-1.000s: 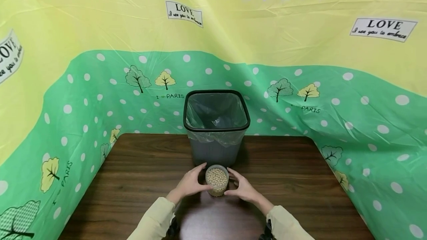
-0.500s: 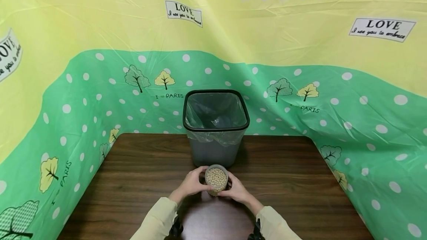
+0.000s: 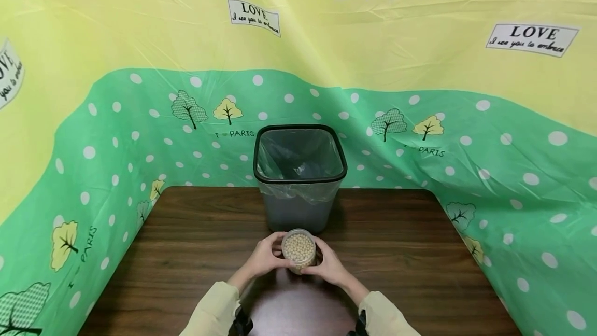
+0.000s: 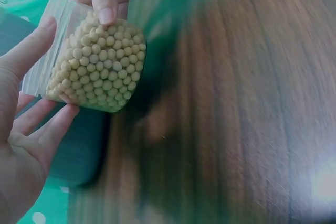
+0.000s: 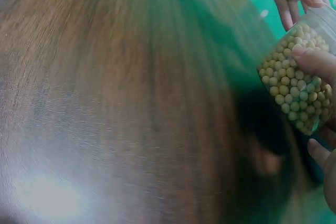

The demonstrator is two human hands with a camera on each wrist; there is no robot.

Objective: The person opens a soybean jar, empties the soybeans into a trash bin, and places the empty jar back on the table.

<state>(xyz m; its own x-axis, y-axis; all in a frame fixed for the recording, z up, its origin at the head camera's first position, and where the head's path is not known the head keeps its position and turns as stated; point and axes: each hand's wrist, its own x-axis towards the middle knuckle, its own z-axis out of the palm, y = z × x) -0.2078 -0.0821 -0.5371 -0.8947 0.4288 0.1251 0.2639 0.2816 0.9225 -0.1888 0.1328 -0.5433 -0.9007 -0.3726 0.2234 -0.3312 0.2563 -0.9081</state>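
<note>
While the left hand (image 3: 263, 258) and right hand (image 3: 332, 265) curled fingers (image 4: 56, 126) about a clear jar (image 4: 93, 65), round beans (image 3: 299, 247) lay inside. Behind the jar stood a film-lined bin (image 3: 298, 212).

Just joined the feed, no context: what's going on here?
A person is gripping a clear jar between both bare hands, the left hand on one side and the right hand on the other. Pale, round beans fill most of it. The jar is over the wooden table, just in front of a grey bin with a black rim and clear liner.
</note>
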